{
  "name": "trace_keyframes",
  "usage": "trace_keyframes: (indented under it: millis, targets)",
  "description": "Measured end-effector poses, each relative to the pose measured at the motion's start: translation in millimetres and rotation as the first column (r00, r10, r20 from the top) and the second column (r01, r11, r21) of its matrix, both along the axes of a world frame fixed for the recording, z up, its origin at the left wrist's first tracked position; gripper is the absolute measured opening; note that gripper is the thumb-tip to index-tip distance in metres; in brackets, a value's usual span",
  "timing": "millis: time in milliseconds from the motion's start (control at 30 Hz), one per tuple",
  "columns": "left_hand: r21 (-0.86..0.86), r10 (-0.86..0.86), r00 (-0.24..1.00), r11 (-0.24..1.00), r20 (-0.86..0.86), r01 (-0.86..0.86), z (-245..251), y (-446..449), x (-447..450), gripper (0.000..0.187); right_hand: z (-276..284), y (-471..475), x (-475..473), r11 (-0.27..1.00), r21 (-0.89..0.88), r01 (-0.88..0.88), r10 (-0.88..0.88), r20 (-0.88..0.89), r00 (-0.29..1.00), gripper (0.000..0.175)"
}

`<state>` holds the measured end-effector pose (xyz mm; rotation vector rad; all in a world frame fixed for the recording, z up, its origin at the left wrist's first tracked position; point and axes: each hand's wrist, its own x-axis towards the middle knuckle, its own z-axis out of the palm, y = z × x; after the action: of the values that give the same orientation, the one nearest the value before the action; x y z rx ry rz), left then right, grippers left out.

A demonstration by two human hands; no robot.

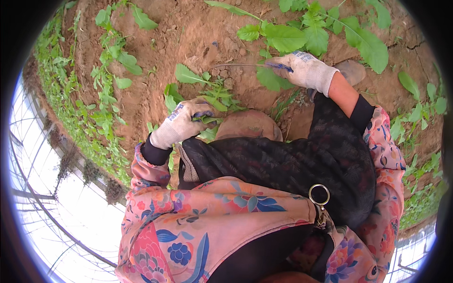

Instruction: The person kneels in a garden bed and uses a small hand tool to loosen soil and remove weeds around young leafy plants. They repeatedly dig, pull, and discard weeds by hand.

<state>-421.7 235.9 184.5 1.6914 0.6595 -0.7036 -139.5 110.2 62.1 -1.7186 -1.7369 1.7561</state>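
Observation:
My left hand, in a white knit glove with blue on the fingers, is closed around some green leaves close to my shoe. Leafy stems spread over the soil just beyond those fingers. My right hand, gloved alike, grips a thin, straight tool that points left above the ground. Whether it is a rod or a blade seen edge-on, I cannot tell. A broad leaf hangs just below the right fingers, and larger leafy plants grow beyond this hand.
Brown soil surrounds me, with a row of green plants to the left and more plants at right. My other shoe is partly hidden by the right wrist. A metal greenhouse-like frame curves along the left rim.

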Motion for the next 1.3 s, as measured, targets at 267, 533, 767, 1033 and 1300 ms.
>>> trace_keyframes:
  millis: [267, 533, 767, 1033, 1300]
  targets:
    - [-0.018, 0.031, 0.998, 0.999, -0.048, -0.032, 6.8, 2.9, 2.5, 0.027, 11.4, 4.9, 4.5, 0.996, -0.070, -0.051, 0.050, -0.020, 0.999, 0.034]
    - [-0.007, 0.018, 0.999, 1.000, -0.038, -0.018, 6.1, 2.5, 7.3, 0.028, -1.8, 1.6, -3.6, 0.998, 0.070, 0.000, 0.000, -0.003, 1.000, 0.034]
    - [0.034, 0.025, 0.997, 0.999, -0.066, -0.023, 8.2, 0.7, 6.7, 0.025, 9.2, -13.9, 16.2, 0.994, -0.106, -0.001, 0.003, 0.015, 1.000, 0.035]
    - [0.081, -0.020, 0.999, 0.997, 0.048, 0.017, 5.1, -1.7, 12.2, 0.024, -11.7, -26.0, 22.0, 0.985, -0.049, 0.166, -0.165, 0.027, 0.986, 0.032]
    - [0.091, -0.032, 0.999, 0.995, 0.038, 0.028, 10.9, -0.8, 13.0, 0.030, -5.4, -54.9, 31.3, 0.955, -0.186, 0.233, -0.241, -0.020, 0.970, 0.034]
